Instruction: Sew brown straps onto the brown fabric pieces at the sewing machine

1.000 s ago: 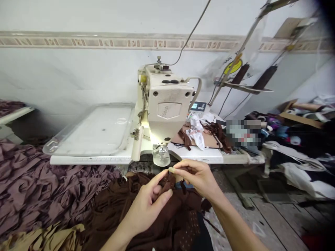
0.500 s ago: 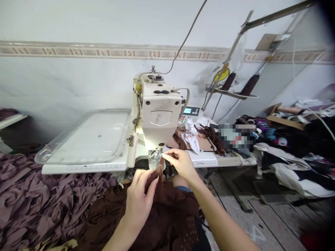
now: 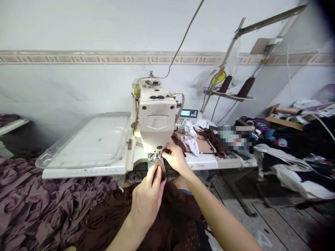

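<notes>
A cream sewing machine stands end-on before me, its lamp lighting the metal presser foot. My left hand pinches a fold of brown fabric just in front of the foot. Close against the foot's right side is my right hand, fingers closed on a dark brown bit of the same cloth, mostly covered by the fingers. The rest of the brown garment hangs over my lap below the machine.
Left lie a clear plastic lid on the table and a heap of mauve cloth below. Right are a control panel, white scraps, a thread stand with brown cones, and piled materials.
My left hand has moved up and right, bringing the brown fabric closer to the presser foot. The right hand has shifted slightly left and its fingers are curled more beside the needle area.
</notes>
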Action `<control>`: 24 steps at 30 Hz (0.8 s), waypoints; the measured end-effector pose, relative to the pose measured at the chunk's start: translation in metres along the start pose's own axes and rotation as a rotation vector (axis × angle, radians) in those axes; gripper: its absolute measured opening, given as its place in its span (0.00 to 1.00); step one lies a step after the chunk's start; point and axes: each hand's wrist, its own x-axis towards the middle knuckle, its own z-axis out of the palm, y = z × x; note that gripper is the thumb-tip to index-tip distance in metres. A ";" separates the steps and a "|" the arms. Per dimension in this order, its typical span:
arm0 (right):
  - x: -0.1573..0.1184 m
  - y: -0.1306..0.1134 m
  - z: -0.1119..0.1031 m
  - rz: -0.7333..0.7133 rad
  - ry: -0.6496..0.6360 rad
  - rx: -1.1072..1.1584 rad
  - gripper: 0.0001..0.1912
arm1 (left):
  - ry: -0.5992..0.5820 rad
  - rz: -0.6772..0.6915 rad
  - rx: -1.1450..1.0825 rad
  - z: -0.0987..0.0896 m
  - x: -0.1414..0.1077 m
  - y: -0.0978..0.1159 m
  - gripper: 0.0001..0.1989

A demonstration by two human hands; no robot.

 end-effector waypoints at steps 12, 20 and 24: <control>-0.019 0.019 0.002 0.161 0.061 0.174 0.19 | -0.079 -0.110 -0.274 -0.020 -0.008 -0.012 0.20; -0.081 0.044 -0.043 0.431 -0.138 0.240 0.32 | -0.313 -0.360 -0.545 -0.057 -0.060 -0.098 0.12; -0.086 0.045 -0.066 0.463 -0.061 0.262 0.31 | -0.308 -0.296 -0.386 -0.060 -0.072 -0.130 0.16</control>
